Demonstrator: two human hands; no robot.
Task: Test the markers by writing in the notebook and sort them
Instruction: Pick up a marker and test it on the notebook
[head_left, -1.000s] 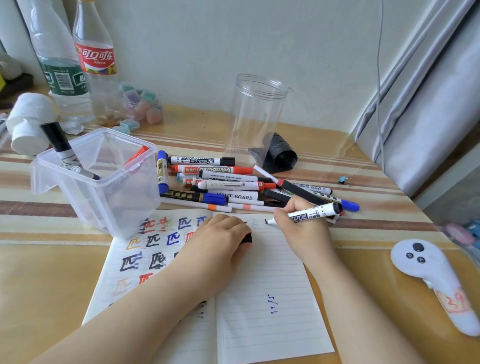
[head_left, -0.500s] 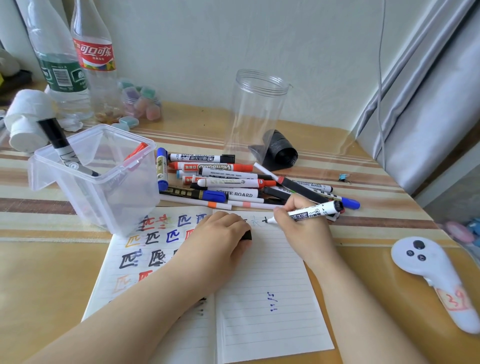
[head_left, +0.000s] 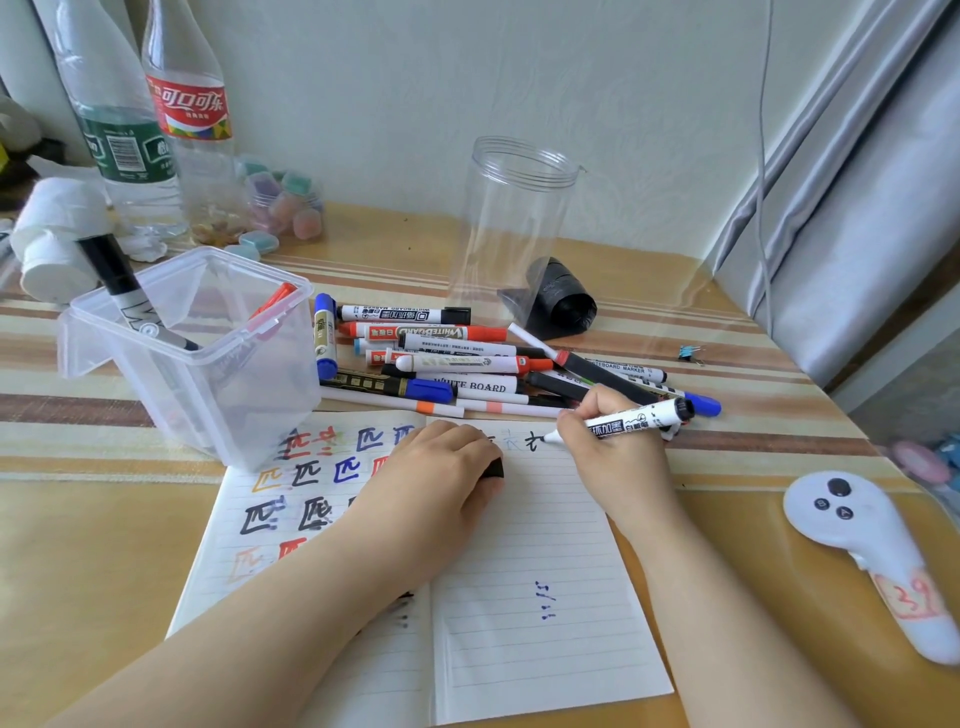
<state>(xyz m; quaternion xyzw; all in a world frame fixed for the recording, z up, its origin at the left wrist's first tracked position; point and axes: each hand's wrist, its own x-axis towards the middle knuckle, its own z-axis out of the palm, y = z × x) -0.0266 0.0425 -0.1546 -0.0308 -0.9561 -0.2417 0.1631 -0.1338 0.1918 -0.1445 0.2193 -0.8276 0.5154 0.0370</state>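
Since the earlier frames a black mark (head_left: 532, 442) has been added at the top of the right page, where only a faint stroke stood before, and the marker tip has been carried a little to the right. The white marker (head_left: 626, 422) is gripped by the right hand (head_left: 613, 448), its tip set on the paper just beside the fresh mark and its black end raised toward the right. The notebook (head_left: 519, 623) is spread open on the table (head_left: 93, 545), its left page filled with coloured test signs. It is held down by the left hand (head_left: 441, 478), whose fingers are curled round a black cap (head_left: 496, 467). Beyond the notebook a heap of markers (head_left: 441, 364) is piled. To the left, a clear plastic box (head_left: 218, 395) is seen with a black marker (head_left: 124, 291) and a red one leaning inside. Behind the heap a clear jar (head_left: 514, 228) is stood upright, with a black roll (head_left: 563, 301) beside it. A white controller (head_left: 872, 551) is laid at the right, and two bottles (head_left: 156, 130) are stood at the back left.
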